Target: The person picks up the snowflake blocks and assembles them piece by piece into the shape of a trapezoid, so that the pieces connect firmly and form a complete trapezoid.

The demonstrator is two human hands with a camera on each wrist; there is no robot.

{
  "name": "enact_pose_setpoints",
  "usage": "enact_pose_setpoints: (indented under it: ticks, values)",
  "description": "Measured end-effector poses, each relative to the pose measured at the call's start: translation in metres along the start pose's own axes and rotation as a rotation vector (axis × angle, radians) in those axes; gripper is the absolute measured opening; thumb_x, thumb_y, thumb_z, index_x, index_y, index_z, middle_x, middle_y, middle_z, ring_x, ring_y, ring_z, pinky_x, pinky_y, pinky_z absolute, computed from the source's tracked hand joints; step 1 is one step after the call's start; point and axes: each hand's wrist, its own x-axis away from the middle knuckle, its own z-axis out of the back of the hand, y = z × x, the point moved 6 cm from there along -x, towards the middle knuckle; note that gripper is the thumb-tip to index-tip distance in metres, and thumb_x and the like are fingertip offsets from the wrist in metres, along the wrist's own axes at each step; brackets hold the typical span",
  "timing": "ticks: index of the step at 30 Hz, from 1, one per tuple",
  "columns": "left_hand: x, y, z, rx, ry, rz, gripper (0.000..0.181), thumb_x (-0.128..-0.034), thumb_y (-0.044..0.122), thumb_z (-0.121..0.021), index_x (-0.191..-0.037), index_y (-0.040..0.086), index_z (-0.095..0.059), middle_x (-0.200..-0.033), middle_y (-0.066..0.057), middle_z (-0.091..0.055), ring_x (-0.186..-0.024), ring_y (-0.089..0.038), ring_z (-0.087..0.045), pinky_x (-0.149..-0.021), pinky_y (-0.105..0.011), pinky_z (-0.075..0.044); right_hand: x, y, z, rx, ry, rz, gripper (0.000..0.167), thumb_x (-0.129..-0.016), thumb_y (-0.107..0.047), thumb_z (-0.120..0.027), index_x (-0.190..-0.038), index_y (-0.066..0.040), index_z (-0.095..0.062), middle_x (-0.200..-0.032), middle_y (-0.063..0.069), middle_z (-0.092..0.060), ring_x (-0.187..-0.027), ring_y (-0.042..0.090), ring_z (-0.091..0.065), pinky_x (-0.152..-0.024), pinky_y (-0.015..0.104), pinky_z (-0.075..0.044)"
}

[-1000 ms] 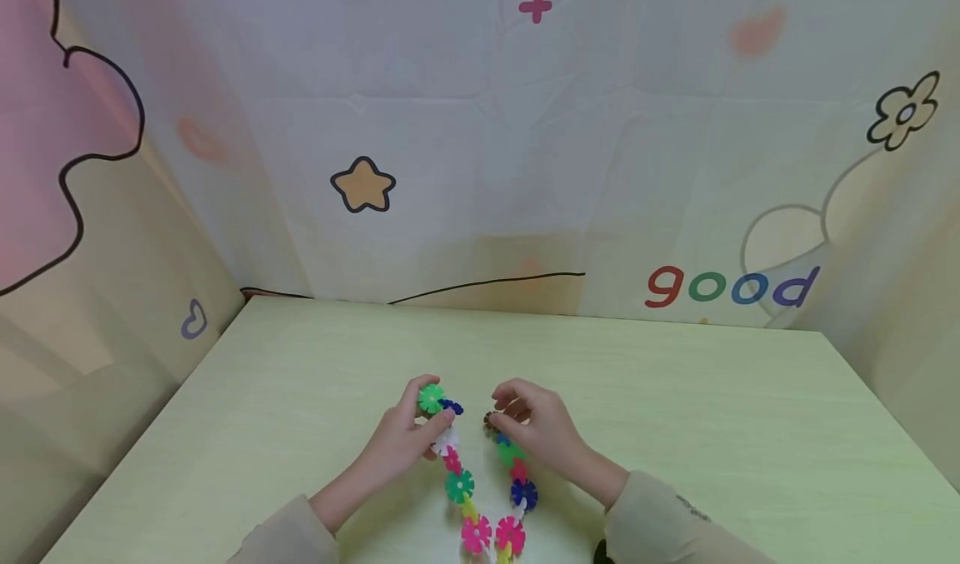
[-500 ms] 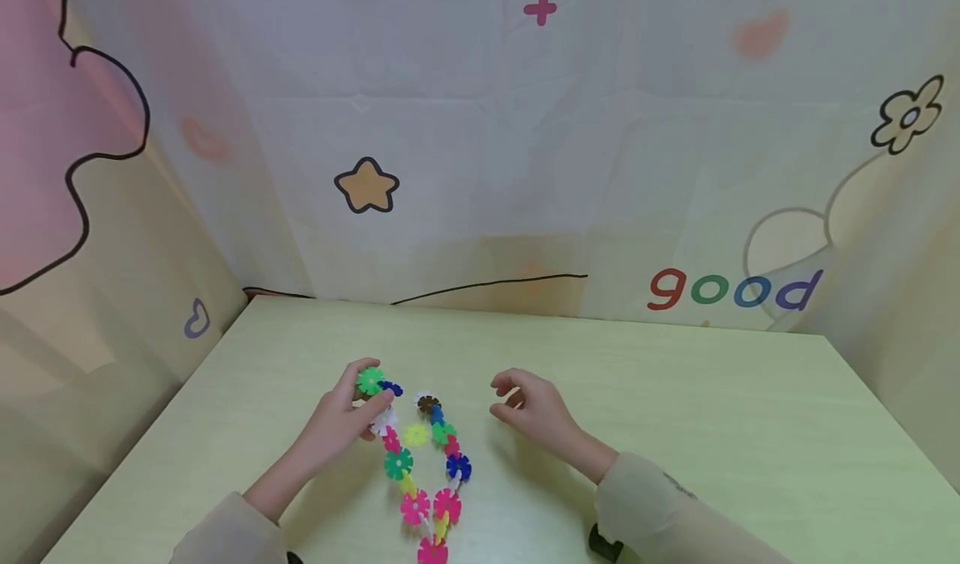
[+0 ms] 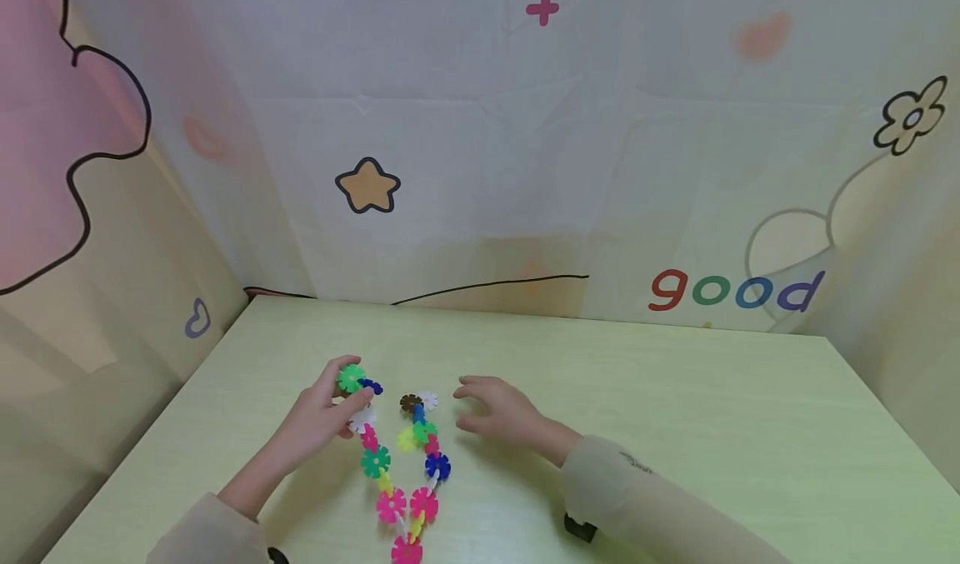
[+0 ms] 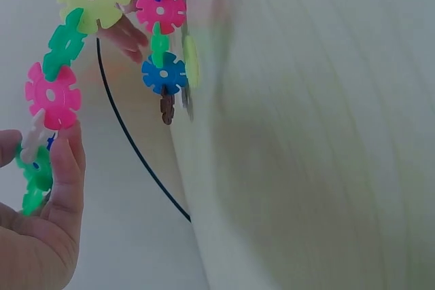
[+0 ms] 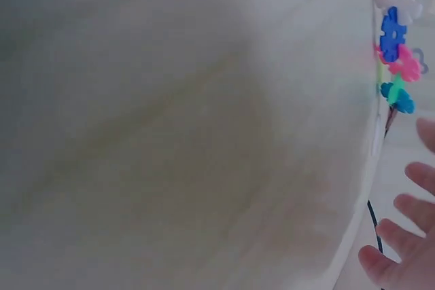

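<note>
My left hand (image 3: 315, 418) pinches one end of a chain of colourful plastic snowflake discs, at a green disc (image 3: 351, 378) and a dark blue one (image 3: 371, 386). The chain loops toward me through pink discs (image 3: 391, 506) and back up to a brown disc (image 3: 410, 403) at its other end. Beside the brown disc is a white disc (image 3: 428, 401); whether they touch I cannot tell. A yellow disc (image 3: 407, 439) shows just left of that strand. My right hand (image 3: 502, 410), fingers spread and holding nothing, is right of the white disc.
The pale table (image 3: 675, 414) extends to both sides and back to a printed cloth wall (image 3: 465, 131). Dark bands show under both sleeves, the right one (image 3: 580, 528) close to the table. The chain's near end runs out of the head view.
My left hand has carried the chain leftward. My right hand has let go of the brown disc end, and its fingers have spread. White and yellow discs have come into view.
</note>
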Motion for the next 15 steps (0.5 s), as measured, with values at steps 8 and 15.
enact_pose_setpoints:
  ticks: [8, 15]
  values:
    - [0.002, -0.006, 0.013, -0.029, 0.018, 0.014, 0.064, -0.0866, 0.042, -0.051, -0.136, 0.014, -0.020, -0.107, -0.018, -0.054, -0.062, -0.019, -0.059, -0.064, -0.029, -0.050, -0.009, -0.013, -0.024, 0.153, -0.193, 0.055, 0.050, -0.090, -0.047, -0.039, -0.132, -0.019, -0.043, -0.142, -0.002, -0.033, -0.135, 0.026, -0.019, -0.103, 0.051, -0.024]
    - [0.003, -0.009, 0.018, -0.015, 0.026, 0.019, 0.064, -0.0868, 0.042, -0.051, -0.136, 0.014, -0.021, -0.107, -0.018, -0.053, -0.061, -0.021, -0.058, -0.063, -0.027, -0.050, -0.012, -0.016, -0.029, 0.177, -0.275, 0.011, 0.060, -0.087, -0.057, -0.033, -0.136, -0.022, -0.034, -0.143, -0.005, -0.030, -0.137, 0.024, -0.012, -0.105, 0.055, -0.013]
